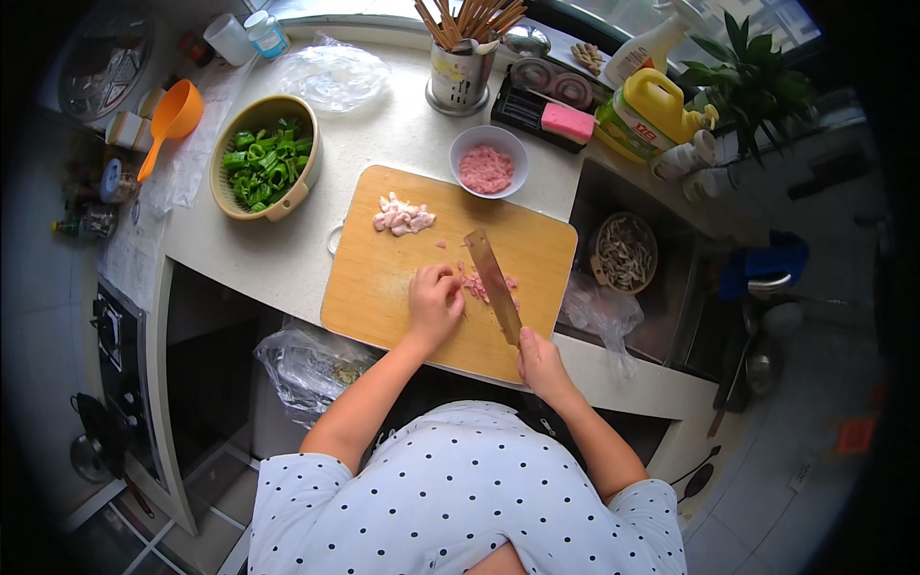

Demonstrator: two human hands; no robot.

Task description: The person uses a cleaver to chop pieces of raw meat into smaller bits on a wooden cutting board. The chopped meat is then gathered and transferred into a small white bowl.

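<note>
My right hand (542, 364) is wrapped round the handle of a cleaver (494, 287), whose blade stands over chopped pink meat (473, 285) on the wooden cutting board (383, 292). Just left of that meat, my left hand (436, 305) rests on the board with its fingers curled in. Whatever may be under those fingertips is hidden. Pale fatty pieces of meat (402, 216) lie in a small heap toward the board's far left. Beyond the board's far edge sits a white bowl (521, 172) of minced pink meat (486, 170).
A colander (219, 196) of cut green peppers (266, 165) stands at left, near an orange ladle (174, 110). Behind are a chopstick holder (458, 81), a pink sponge (567, 123) and a yellow jug (640, 115). The sink (586, 196) at right holds a basket (599, 268) of greyish strips.
</note>
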